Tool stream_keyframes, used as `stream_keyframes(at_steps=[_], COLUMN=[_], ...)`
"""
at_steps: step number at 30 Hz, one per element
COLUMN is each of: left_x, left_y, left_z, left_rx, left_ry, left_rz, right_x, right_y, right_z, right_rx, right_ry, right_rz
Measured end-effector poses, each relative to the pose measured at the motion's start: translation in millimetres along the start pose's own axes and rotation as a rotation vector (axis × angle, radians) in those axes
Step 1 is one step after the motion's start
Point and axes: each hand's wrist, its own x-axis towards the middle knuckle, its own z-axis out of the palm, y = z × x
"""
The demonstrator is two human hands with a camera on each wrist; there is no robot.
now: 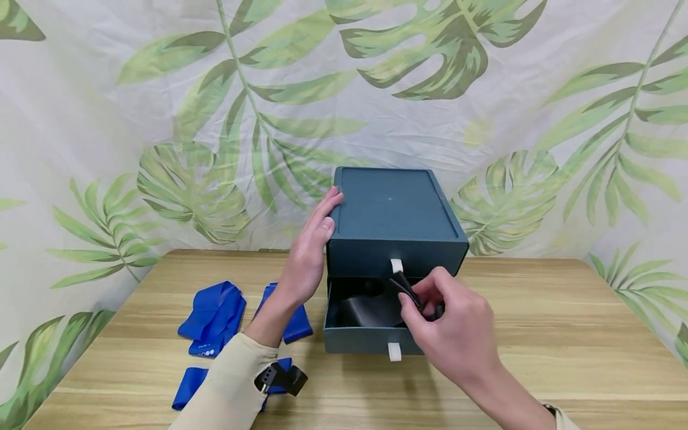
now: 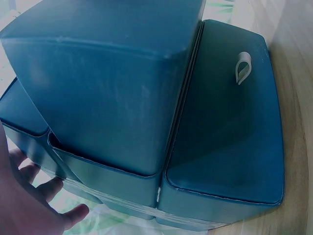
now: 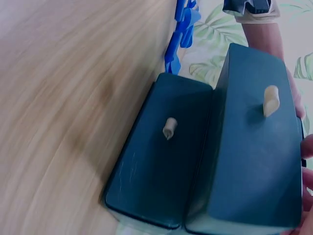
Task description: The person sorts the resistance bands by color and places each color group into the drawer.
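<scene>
A dark teal two-drawer box (image 1: 392, 203) stands on the table, its lower drawer (image 1: 360, 340) pulled out in the head view. Smooth black material (image 1: 365, 310) lies inside. My left hand (image 1: 309, 257) rests along the box's left side with its fingers extended. Over the drawer's right part, my right hand (image 1: 457, 331) pinches a folded black strip (image 1: 407, 288) between thumb and fingers. Both wrist views instead show the upper drawer (image 2: 98, 88) jutting out past the lower front (image 2: 225, 122). Fingers (image 3: 307, 178) appear at the right wrist view's edge; what they hold is hidden there.
Several blue folded bands lie left of the box, including a pile (image 1: 215, 316) and a piece beside my left wrist (image 1: 298, 325). White pull tabs (image 1: 395, 352) stick out from the drawer fronts. A leaf-patterned cloth (image 1: 258, 119) hangs behind the wooden table (image 1: 537, 334).
</scene>
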Motion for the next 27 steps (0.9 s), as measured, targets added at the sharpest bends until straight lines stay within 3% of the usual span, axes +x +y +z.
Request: stream_keyframes(at_steps=[7,12,19,27], left_x=[0.2,0.4,0.2,0.7], left_y=[-0.2,-1.0,-0.2,-1.2], left_z=[0.6,0.4,0.7,0.3], left_rx=[-0.004,-0.006,-0.008,0.0], left_ry=[-0.004,-0.003,-0.002,0.004], left_rz=[0.0,-0.001,0.0,0.004], right_x=[1.3,6.3,8.4,9.6], right_y=[7.3,8.3,14.2,25.6], right_z=[-14.6,-19.6,-23.4,-26.1], right_rx=[-0.159,-0.197,-0.22,-0.09], right_ry=[-0.224,-0.357,-0.372,-0.322], right_rz=[0.204,0.336,0.386,0.431])
